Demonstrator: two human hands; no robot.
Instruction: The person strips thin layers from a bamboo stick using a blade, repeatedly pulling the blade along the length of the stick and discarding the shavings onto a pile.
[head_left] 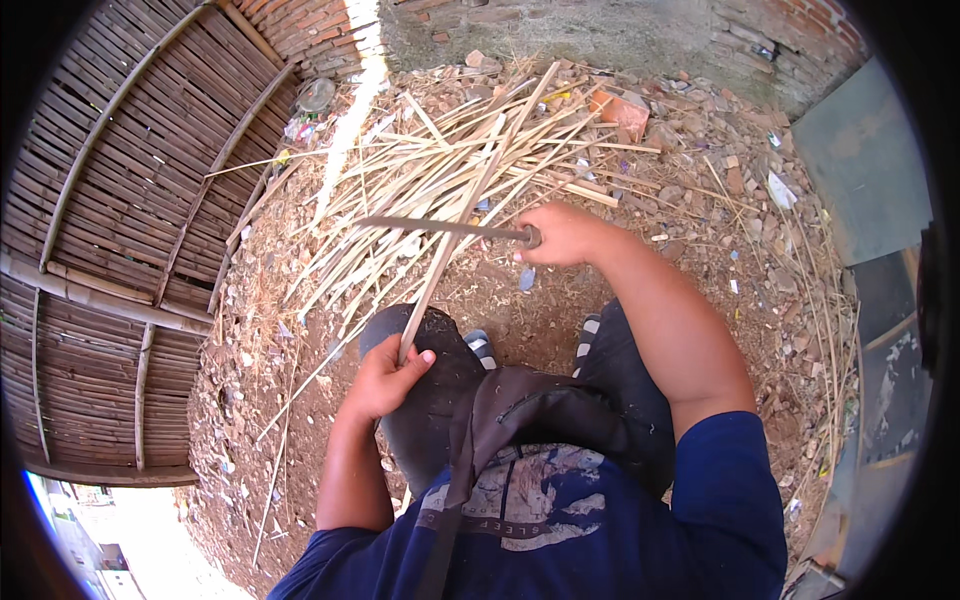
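Note:
My left hand (386, 382), by my left knee, is closed around the near end of a long, flat bamboo strip (430, 282). The strip slants up and away, and its far part overlaps a heap of pale bamboo strips (375, 195) on the ground. In my right hand (562, 236) is a long knife (425, 226) with a narrow dark blade, its handle mostly hidden by my fingers. The blade points left and crosses the held strip; whether it touches the strip I cannot tell.
A slatted bamboo wall (120, 180) stands at left, a brick and plaster wall (560, 35) at the back. Grey panels (865, 165) line the right. An orange-red block (620, 115) lies behind the heap. Rubble and scraps cover the dirt ground (250, 400).

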